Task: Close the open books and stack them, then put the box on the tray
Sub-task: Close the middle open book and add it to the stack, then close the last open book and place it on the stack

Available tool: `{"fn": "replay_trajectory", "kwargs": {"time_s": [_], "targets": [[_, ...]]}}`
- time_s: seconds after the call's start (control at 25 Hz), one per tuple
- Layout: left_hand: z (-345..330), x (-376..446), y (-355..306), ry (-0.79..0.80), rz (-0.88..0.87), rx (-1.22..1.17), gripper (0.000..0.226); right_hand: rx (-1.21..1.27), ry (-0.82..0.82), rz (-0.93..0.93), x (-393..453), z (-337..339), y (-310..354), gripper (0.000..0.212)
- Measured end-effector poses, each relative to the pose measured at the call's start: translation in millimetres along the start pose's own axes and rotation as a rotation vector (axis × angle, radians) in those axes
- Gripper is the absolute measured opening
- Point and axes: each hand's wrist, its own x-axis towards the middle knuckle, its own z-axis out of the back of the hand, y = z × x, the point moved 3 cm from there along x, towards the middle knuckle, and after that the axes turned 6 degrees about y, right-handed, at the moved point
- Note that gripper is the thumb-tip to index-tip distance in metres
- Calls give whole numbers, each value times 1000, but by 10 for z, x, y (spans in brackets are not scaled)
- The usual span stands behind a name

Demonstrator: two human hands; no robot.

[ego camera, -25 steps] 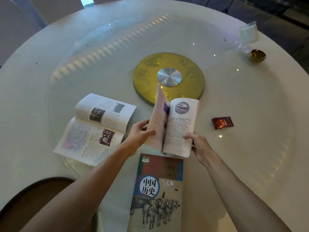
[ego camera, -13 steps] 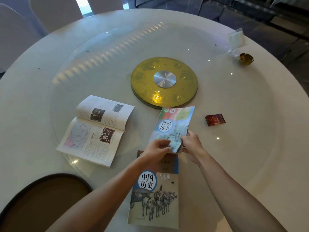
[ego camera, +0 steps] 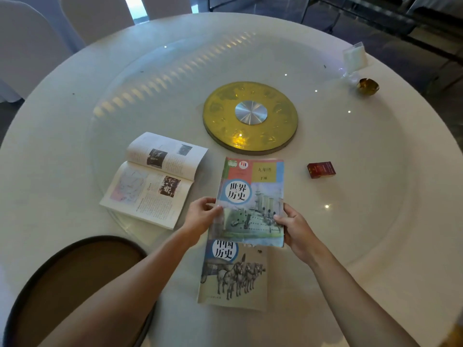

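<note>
A closed book with a warship cover (ego camera: 253, 194) is held flat between my left hand (ego camera: 203, 215) on its left edge and my right hand (ego camera: 294, 227) on its right edge. Its near end overlaps the top of a closed book with a horse-cart cover (ego camera: 234, 276) lying on the table. An open book (ego camera: 154, 179) lies face up to the left, untouched. A small dark red box (ego camera: 321, 169) rests on the table to the right. A brown round tray with a dark rim (ego camera: 75, 279) sits at the near left, partly behind my left forearm.
A gold disc with a silver hub (ego camera: 250, 116) marks the centre of the round white table (ego camera: 75, 136) under a glass turntable. A small gold dish (ego camera: 367, 86) and a clear card holder (ego camera: 354, 58) stand at the far right. White-covered chairs (ego camera: 30, 41) ring the far side.
The middle book was half open a second ago; both hands closed it and brought it flat, cover up, over the top of the horse-cart book. The view also tilted back a little.
</note>
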Motion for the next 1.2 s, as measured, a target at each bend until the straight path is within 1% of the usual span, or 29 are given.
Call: {"fn": "replay_trajectory", "kwargs": {"time_s": [0.08,0.2,0.32,0.4,0.48,0.56,0.64,0.72,0.8,0.84,1.0,1.2], "targets": [[-10,-139,280,-1,9,16,24,-120,-54,-64,-37,-48,-283,37],[-15,-295,702,-60,47,58,20,-275,-157,-148,-96,-57,-728,26],[-26,-447,965,-95,72,128,17,-368,-214,-135,-211,-66,-985,17],[-31,-541,1058,-113,63,181,17,-488,-246,-125,-288,-84,-1099,9],[-35,-607,1123,-134,63,239,14,-601,-262,-128,-359,-117,-1187,6],[-42,-684,1166,-152,70,301,14,-711,-277,-124,-417,-152,-1240,6],[-36,-750,1172,-170,51,413,18,-801,-278,-117,-457,-161,-1265,7],[-29,-787,1175,-186,23,552,28,-852,-267,-126,-460,-146,-1282,8],[-19,-794,1176,-194,20,586,42,-900,-266,-130,-449,-125,-1293,10],[-18,-789,1180,-182,27,585,43,-916,-274,-129,-447,-119,-1299,12],[-38,-778,1177,-119,68,492,26,-911,-319,-143,-401,-134,-1315,23],[-36,-734,1159,-110,86,448,19,-876,-391,-193,-278,-146,-1307,24]]}}
